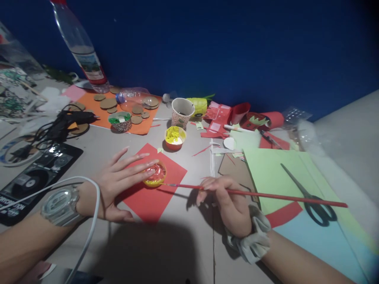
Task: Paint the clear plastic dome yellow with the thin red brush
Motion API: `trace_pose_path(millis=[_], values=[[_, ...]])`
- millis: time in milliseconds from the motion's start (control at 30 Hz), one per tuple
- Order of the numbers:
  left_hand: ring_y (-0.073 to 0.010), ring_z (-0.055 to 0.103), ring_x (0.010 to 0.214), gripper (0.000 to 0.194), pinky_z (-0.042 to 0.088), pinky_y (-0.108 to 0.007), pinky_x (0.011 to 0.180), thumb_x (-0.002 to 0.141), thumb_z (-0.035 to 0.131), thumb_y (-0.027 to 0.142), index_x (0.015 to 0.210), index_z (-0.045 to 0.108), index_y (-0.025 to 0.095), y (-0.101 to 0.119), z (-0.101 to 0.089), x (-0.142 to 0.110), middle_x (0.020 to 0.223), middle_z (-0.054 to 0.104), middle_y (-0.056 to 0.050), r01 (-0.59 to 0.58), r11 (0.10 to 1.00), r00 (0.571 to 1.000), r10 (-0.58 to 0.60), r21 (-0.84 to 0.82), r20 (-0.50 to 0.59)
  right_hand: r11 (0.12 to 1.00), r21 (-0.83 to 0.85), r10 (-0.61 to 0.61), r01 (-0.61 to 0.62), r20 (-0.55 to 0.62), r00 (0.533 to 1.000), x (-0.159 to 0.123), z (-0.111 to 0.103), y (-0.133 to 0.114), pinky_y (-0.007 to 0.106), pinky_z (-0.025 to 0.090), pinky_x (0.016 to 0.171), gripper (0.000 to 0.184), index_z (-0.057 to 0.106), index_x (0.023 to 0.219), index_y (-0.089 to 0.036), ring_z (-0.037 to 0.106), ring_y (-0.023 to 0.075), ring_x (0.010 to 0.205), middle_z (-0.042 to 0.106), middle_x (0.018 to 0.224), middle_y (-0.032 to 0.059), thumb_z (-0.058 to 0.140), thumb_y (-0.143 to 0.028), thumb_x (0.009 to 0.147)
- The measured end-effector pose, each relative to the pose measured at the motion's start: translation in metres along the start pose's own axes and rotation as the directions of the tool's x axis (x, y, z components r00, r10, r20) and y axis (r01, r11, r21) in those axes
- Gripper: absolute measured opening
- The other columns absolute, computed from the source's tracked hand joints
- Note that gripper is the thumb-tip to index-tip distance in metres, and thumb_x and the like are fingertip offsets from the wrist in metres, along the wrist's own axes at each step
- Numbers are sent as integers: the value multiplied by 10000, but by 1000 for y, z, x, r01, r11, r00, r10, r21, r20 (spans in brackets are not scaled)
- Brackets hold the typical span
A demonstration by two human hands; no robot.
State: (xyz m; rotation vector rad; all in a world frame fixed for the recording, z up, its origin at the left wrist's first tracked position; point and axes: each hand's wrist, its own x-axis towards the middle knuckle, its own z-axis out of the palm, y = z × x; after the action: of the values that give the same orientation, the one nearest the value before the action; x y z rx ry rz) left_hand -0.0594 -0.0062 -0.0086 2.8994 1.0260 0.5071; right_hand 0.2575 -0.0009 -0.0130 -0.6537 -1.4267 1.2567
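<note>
A thin red-handled paintbrush (284, 197) is gripped in my right hand (229, 199). Its tip touches the yellow edge of a small round piece (154, 182), red in the middle and yellow around the side. My left hand (118, 183) lies with fingers spread, the fingertips resting on top of that piece and partly hiding it. Beneath both is a square of red paper (166, 189). Just behind the paper stands a small orange-red cup (173, 146) with bright yellow paint or paste inside.
A patterned paper cup (182, 112) stands behind. Scissors (310, 199) lie on green paper (269, 169) at right. At left are a black glue gun (77, 117), a tall bottle (84, 59) and a black patterned case (38, 177). A white cable (96, 205) loops over my left wrist.
</note>
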Motion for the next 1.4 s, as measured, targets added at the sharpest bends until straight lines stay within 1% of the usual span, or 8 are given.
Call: trace_pose_path(millis=[67, 167, 233, 333, 400, 467, 800, 1400], values=[[-324, 349, 1463, 999, -9, -509, 1240, 789, 475, 801, 1566, 208, 233, -1, 0, 0, 1486, 522, -111, -6, 1000, 1000, 6, -5, 10, 998, -54, 19, -19, 7, 1000, 0, 0, 0, 305, 572, 593, 164, 631, 945, -227, 678, 156, 642, 706, 707, 7, 501, -298, 1014], [-333, 344, 1465, 999, 1, -512, 1240, 783, 498, 784, 1566, 212, 233, -2, -1, -1, 1487, 520, -110, 0, 1000, 1000, 0, -23, 14, 993, -117, -10, -12, -183, 983, 2, -2, 2, 298, 562, 590, 174, 624, 908, -228, 666, 151, 625, 699, 705, 7, 506, -304, 1011], [-335, 297, 1488, 981, -6, -522, 1237, 799, 479, 785, 1565, 213, 232, -2, -1, 0, 1484, 523, -111, -12, 999, 1000, 13, -40, 15, 992, -113, -71, 47, -222, 973, 1, -5, 3, 307, 557, 585, 182, 626, 917, -242, 656, 150, 600, 690, 698, 3, 481, -283, 1018], [-313, 164, 1534, 946, -36, -525, 1235, 833, 435, 784, 1566, 212, 228, -2, -2, 0, 1477, 531, -103, -56, 997, 998, 57, -50, 14, 972, -113, -208, 208, 8, 978, -4, -8, 2, 342, 561, 588, 186, 660, 1038, -258, 675, 171, 589, 699, 690, 19, 477, -248, 1002], [-292, 111, 1545, 934, -42, -514, 1236, 844, 432, 778, 1563, 221, 221, -2, -2, 0, 1474, 535, -99, -69, 997, 998, 69, -42, 10, 942, -99, -298, 322, 200, 933, -8, -9, -1, 351, 565, 584, 243, 653, 1165, -258, 701, 188, 598, 724, 706, 41, 492, -253, 984], [-287, 115, 1545, 939, -43, -507, 1237, 840, 456, 773, 1563, 227, 219, -1, -2, 1, 1478, 531, -99, -69, 997, 998, 69, -38, 9, 921, -96, -338, 378, 290, 895, -10, -10, -2, 346, 567, 564, 305, 619, 1260, -272, 720, 199, 612, 748, 734, 57, 483, -272, 987], [-336, 306, 1486, 987, 1, -548, 1236, 776, 504, 813, 1563, 221, 288, 1, -2, 0, 1445, 569, -84, -9, 998, 1000, 10, -56, 18, 926, -146, -295, 348, 295, 909, -10, -13, 2, 343, 584, 597, 320, 605, 1261, -281, 717, 190, 664, 744, 799, 57, 476, -224, 973], [-291, 288, 1499, 885, -23, -511, 1244, 837, 427, 797, 1527, 282, 261, 4, -3, 4, 1440, 572, -89, -29, 999, 999, 28, -40, -23, 928, -145, -282, 342, 324, 903, -10, -13, 2, 355, 568, 592, 308, 607, 1251, -287, 704, 192, 643, 721, 754, 43, 455, -237, 988]])
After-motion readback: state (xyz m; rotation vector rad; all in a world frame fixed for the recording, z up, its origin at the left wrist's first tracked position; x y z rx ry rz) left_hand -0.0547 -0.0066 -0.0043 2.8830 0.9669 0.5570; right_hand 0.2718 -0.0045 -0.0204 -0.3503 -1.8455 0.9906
